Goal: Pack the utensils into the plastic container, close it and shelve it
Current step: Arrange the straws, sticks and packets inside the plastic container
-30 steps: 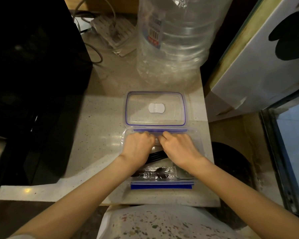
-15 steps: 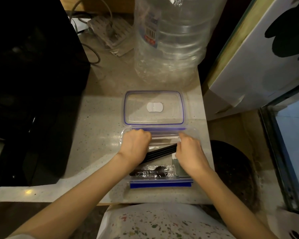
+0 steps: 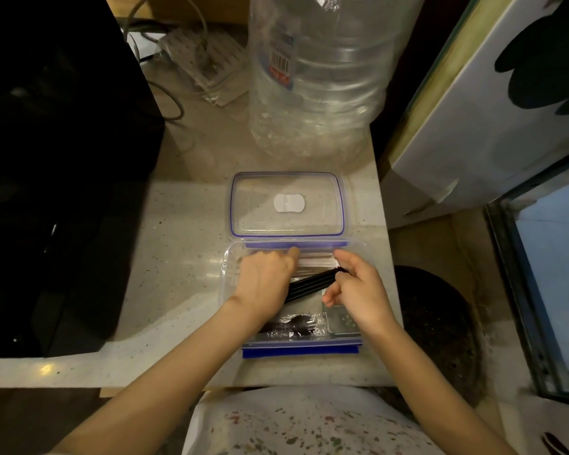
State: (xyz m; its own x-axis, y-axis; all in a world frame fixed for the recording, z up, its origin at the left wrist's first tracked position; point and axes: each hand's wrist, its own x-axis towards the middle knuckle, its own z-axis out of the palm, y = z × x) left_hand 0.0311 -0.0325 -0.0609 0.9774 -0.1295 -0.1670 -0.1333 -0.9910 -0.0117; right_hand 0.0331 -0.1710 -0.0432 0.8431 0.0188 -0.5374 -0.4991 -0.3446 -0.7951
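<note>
Dim, warm light falls from above onto the bench (image 3: pixel 184 231), glinting off the water bottle (image 3: pixel 322 77). The left side sinks into black shadow. Straight edges bow near the frame borders; the bottle's label is slightly blurred.

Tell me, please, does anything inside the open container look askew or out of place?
Yes: the black utensils lie diagonally across the container, between the left hand and right hand, not flat. Nothing looks spilled or damaged.
</note>
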